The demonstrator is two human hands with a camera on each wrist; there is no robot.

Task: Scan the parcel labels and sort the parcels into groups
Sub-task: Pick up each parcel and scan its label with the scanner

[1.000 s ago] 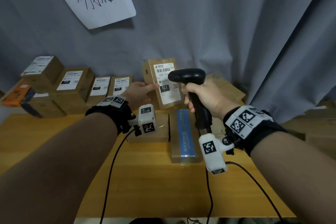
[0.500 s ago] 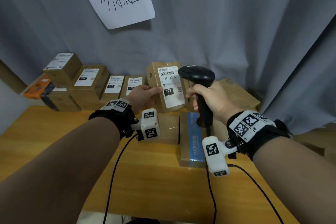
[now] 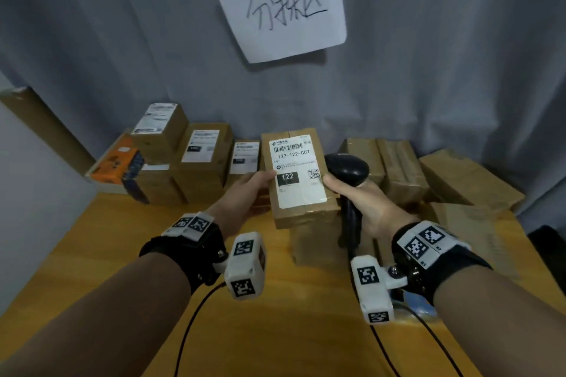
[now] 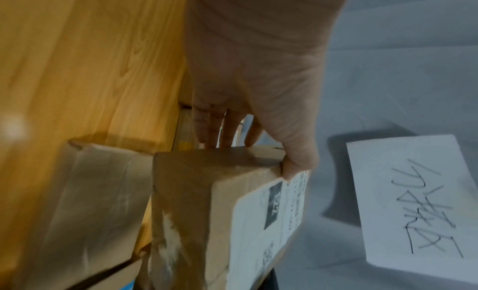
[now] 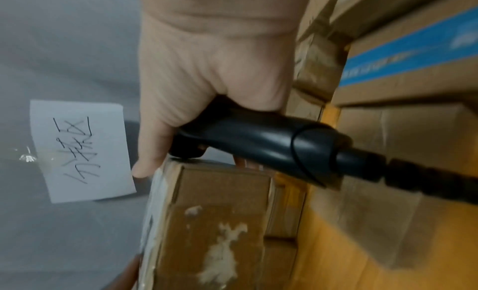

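Note:
A brown parcel (image 3: 301,211) with a white label reading 122 is held upright above the wooden table (image 3: 275,330). My left hand (image 3: 245,196) grips its left side, thumb on the label and fingers behind; the left wrist view shows the same parcel (image 4: 186,212) under that hand (image 4: 258,90). My right hand (image 3: 364,202) grips the handle of a black barcode scanner (image 3: 349,168), and its thumb touches the parcel's right edge. In the right wrist view the scanner (image 5: 258,139) lies in the hand (image 5: 217,69) above the parcel (image 5: 220,223).
Several labelled brown parcels (image 3: 202,159) and an orange box (image 3: 115,162) stand at the back left. Plain brown parcels (image 3: 398,168) lie at the back right and under the held one. A handwritten paper sign (image 3: 284,6) hangs on the grey curtain. Cables trail over the table's front.
The parcel has come closer and tilted so its label faces me. The scanner head has dropped beside the parcel's right edge, and my right thumb now touches the box. My head view shifted left.

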